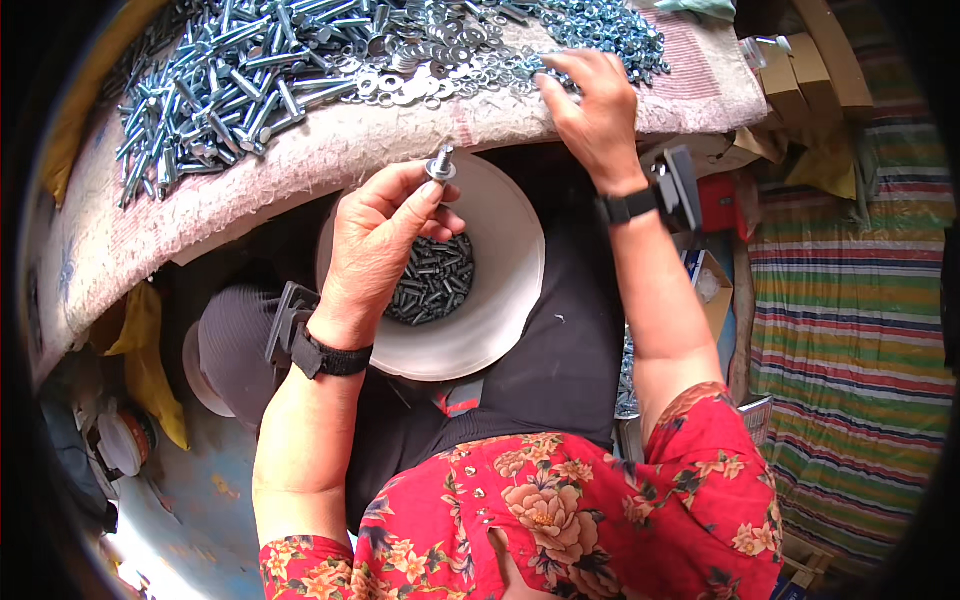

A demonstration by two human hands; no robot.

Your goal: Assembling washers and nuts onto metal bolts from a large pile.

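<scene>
My left hand [385, 220] is closed around a metal bolt [445, 155], its threaded end pointing up and a flat washer [440, 172] around its shank. It hovers above a white tub [505, 290] that has many dark metal bolts [435, 285] in its bottom. Over the front edge of a heap of small nuts [625, 45], my right hand [600, 115] reaches with thumb and forefinger apart; nothing shows between them. Flat washers [405, 85] lie in a loose pile between the nuts and a big heap of silver bolts [235, 85].
The hardware rests on a cloth-covered table [230, 200] whose edge curves in front of me. The tub sits at my lap. A striped cloth [850, 350] spreads on the right, beside cardboard boxes [805, 80]. A yellow cloth [150, 365] hangs at left.
</scene>
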